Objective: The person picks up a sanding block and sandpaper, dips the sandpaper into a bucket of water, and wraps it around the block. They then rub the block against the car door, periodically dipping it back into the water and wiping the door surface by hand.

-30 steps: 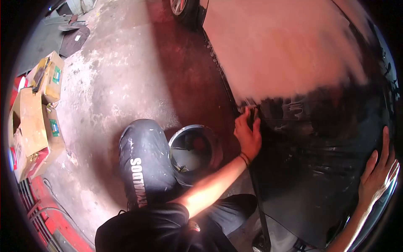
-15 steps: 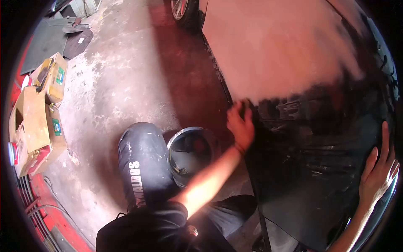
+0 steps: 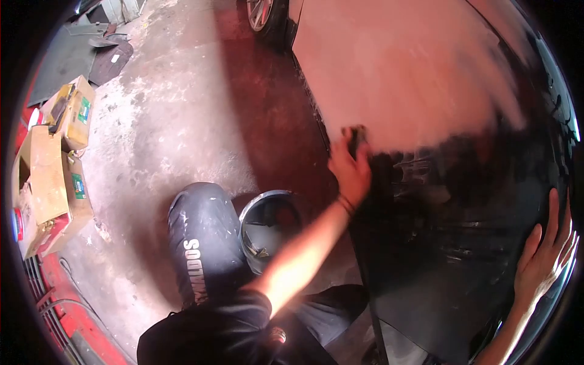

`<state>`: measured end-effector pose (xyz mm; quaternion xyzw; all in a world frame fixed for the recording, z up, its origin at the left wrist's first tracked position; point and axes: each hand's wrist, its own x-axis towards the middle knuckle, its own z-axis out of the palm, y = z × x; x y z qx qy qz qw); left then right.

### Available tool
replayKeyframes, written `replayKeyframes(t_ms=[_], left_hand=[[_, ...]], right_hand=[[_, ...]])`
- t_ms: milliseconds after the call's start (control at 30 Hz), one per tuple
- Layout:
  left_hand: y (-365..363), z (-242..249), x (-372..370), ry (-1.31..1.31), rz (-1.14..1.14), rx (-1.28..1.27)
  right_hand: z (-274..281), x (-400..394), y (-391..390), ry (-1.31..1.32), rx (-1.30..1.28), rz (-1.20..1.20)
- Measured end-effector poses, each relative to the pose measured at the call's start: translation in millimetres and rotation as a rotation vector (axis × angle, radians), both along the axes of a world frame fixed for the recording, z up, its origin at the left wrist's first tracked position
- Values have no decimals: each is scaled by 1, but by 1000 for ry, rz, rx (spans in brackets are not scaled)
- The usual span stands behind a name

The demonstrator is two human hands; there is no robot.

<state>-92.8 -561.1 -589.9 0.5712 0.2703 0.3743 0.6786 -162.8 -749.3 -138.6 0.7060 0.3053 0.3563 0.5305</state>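
Note:
My left hand (image 3: pixel 351 165) reaches up and is closed around a small dark block (image 3: pixel 358 135), pressed to the side panel of a car. The block's top edge looks brownish; the rest is hidden by my fingers. Around it the car panel (image 3: pixel 407 79) changes from a dull, pinkish, matte area above to a dark, shiny, streaked area (image 3: pixel 438 267) below. My right hand (image 3: pixel 544 258) lies against the dark bodywork at the far right, fingers stretched out and holding nothing. Beside my knee stands a bucket (image 3: pixel 243 234) with a pale rim, below my left forearm.
Cardboard boxes (image 3: pixel 52 176) stand on the left, beside red bodywork (image 3: pixel 76 316). Dark mats (image 3: pixel 67 67) lie farther back on the stained concrete floor (image 3: pixel 170 109). A car wheel (image 3: pixel 261 18) shows at the top. My bent knee (image 3: pixel 207 225) is close to the bucket.
My left hand has shifted slightly with the block, which now shows more above the fingers. The right hand appears slightly lower in view, still resting on the bodywork.

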Motion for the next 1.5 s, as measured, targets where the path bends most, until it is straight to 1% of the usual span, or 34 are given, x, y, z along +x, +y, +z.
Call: replayKeyframes(t_ms=[33,67,100,133,200,233,267,300,333,400,467,500,533,567,700,733,767,800,833,867,933,1033,1067,1167,1200,1233,1267,1333,1400,1433,1500], left_hand=[[22,-14,23,93,31,40],[40,-23,45,152,98,114],[49,-25,49,218,153,188],[47,-22,46,255,112,100],[48,-4,47,311,49,-69],[29,16,29,227,18,-82],[0,32,13,19,106,-50],[-10,67,-22,-38,3,-36],[-17,88,-43,-79,-23,24],[-13,71,-29,-139,43,93],[25,19,48,-139,71,-83],[74,2,91,-143,36,-150],[110,-9,117,-144,3,-218],[110,-10,118,-127,10,-213],[114,26,95,-69,27,-172],[73,20,77,-144,67,-81],[39,36,42,-263,52,-25],[18,59,4,-284,53,66],[18,78,-24,-116,28,244],[31,72,-13,-196,29,224],[76,54,41,-360,28,172],[181,-16,175,-252,87,-110],[205,-32,201,-219,91,-193],[206,-16,194,-295,69,-229],[185,24,151,-296,-169,-393],[134,36,139,-404,26,-361],[111,69,91,-408,151,157],[94,128,12,-278,15,431],[121,119,34,-309,-18,487],[141,90,78,-339,-31,362],[208,57,163,-273,22,169]], right_hand=[[2,1,2,4,6,15],[2,-4,5,19,33,-20],[2,-8,8,34,61,-55],[0,-14,13,41,114,-133],[1,-21,20,39,137,-125],[3,-19,22,33,102,-42],[2,-18,23,33,67,36],[-2,-18,21,25,82,15],[-1,-16,19,28,71,21],[-1,-10,14,30,52,37],[2,-11,21,28,43,41],[3,-11,24,28,40,39],[5,-10,29,35,41,40],[5,-10,33,45,41,41],[8,-17,27,35,35,-5],[6,-16,25,24,36,-10],[4,-18,25,20,37,-14],[3,-17,25,28,38,-18],[2,-17,24,35,39,-22],[2,-17,24,43,40,-27],[6,-16,27,50,34,-27],[8,-16,30,34,16,-35],[9,-17,30,27,11,-38],[5,-19,26,23,29,-55],[4,-19,27,17,33,-58],[4,-18,28,14,37,-65],[3,-20,29,15,40,-75],[3,-21,31,20,47,-93],[4,-20,31,20,46,-91],[4,-20,29,21,47,-93],[5,-19,26,24,54,-88]])
